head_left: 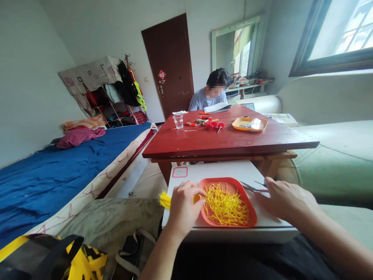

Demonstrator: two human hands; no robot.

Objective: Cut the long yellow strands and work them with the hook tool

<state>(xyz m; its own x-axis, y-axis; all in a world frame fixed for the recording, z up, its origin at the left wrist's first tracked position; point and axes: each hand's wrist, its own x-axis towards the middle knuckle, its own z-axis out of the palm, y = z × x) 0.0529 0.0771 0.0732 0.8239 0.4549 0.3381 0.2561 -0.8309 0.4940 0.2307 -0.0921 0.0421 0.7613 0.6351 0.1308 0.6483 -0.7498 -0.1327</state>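
Head view, one entry. Left hand [182,204]: closed around a bundle of yellow strips [164,199], whose tuft sticks out past the left edge of the white board [215,171]. Orange tray [217,180]: set on the board close to its near edge, heaped with loose yellow strips [225,206], its left rim touched by the left thumb. Right hand [287,200]: laid low over the handles of the scissors [251,188], just beside the tray's right rim; whether the fingers are closed on them cannot be told. Hazards, as judged: the tray could be tipped off the near edge by a push from either wrist, and strips scattered; strips could be shed from the bundle where it overhangs the board; the points of the scissors face the tray and the left hand. Edges and room: bare board is found beyond the tray, up to the red table [227,142], which overhangs its far end. Blue bed [58,171] lies to the left, green sofa [344,155] to the right. A seated person [208,97] is kept well apart, behind the table.
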